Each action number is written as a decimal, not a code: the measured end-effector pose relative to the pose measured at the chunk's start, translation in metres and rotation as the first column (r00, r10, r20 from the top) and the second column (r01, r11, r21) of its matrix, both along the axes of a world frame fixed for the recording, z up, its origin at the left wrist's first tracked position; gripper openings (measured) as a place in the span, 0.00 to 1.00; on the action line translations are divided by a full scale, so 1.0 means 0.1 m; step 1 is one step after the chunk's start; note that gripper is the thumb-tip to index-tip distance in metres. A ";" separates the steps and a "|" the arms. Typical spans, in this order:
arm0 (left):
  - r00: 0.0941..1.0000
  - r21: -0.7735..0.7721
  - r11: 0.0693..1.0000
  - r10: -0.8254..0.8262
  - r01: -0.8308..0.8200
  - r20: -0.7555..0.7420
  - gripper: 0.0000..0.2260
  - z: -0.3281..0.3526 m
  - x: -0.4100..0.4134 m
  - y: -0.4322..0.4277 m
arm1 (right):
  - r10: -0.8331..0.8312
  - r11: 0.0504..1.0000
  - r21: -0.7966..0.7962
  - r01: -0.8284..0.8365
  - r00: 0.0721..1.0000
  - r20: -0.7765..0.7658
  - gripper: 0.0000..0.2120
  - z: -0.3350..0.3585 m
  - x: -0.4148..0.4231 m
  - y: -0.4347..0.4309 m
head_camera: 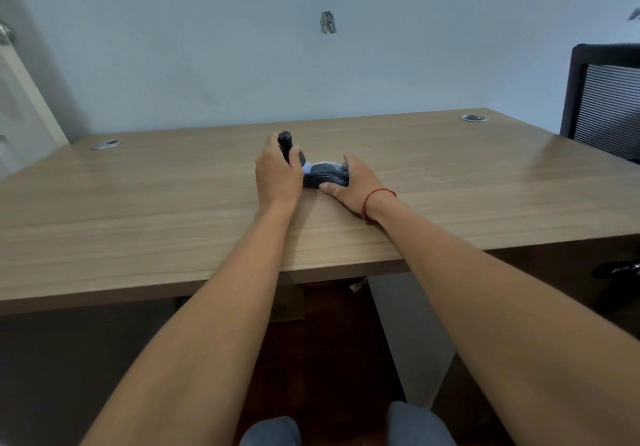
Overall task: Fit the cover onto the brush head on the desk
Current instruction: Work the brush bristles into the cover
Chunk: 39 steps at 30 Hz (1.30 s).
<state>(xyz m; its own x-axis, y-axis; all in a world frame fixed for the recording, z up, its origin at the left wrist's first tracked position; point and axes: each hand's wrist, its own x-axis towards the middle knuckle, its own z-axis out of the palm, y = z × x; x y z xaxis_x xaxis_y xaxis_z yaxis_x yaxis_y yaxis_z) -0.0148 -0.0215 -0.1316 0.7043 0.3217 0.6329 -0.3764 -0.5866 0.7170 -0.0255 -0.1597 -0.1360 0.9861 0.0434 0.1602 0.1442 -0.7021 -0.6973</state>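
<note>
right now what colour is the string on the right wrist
Red: a thin red string around the right wrist, beside the right hand, seen in the head view.

Desk (173, 210): I'm looking at a light wood-grain top, wide, its front edge running across my view.
Back left: a round metal grommet (105, 144) sits flush in the surface near the far corner.
Back right: a second metal grommet (473, 118), same sort, set close to the wall edge.
Centre: the brush (294, 154) rests on the top, dark handle angled up and away from me.
Beside it: the dark cover (325, 177) lies on the wood, touching the brush's head end.
My left hand (277, 175): wrapped round the handle.
My right hand (356, 184): heel down on the wood, fingers and thumb cupped around the cover.
</note>
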 end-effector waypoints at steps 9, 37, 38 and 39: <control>0.997 -0.093 0.993 0.071 -0.074 -0.034 0.10 -0.01 0.05 0.03 | 0.148 0.988 0.059 -0.141 0.980 -0.135 0.44 0.13 0.03 -0.21; 0.997 -0.003 0.998 -0.060 0.060 0.049 0.08 0.01 0.01 -0.06 | -0.130 0.991 -0.038 0.129 0.991 -0.017 0.39 0.06 -0.02 0.04; 0.999 0.022 0.999 -0.030 0.029 0.032 0.08 0.01 0.00 -0.05 | -0.129 0.991 -0.036 0.128 0.992 -0.015 0.40 0.06 -0.03 0.04; 0.999 0.023 1.000 -0.015 0.014 0.038 0.07 0.01 0.00 -0.04 | -0.130 0.991 -0.037 0.130 0.991 -0.014 0.40 0.06 -0.04 0.03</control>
<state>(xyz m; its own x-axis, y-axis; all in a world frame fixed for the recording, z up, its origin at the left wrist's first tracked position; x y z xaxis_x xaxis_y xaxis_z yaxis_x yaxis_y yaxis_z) -0.0147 -0.0255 -0.1307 0.6842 0.2971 0.6660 -0.4116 -0.5965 0.6890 -0.0292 -0.1562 -0.1301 0.9862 -0.0799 0.1451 0.0392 -0.7387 -0.6729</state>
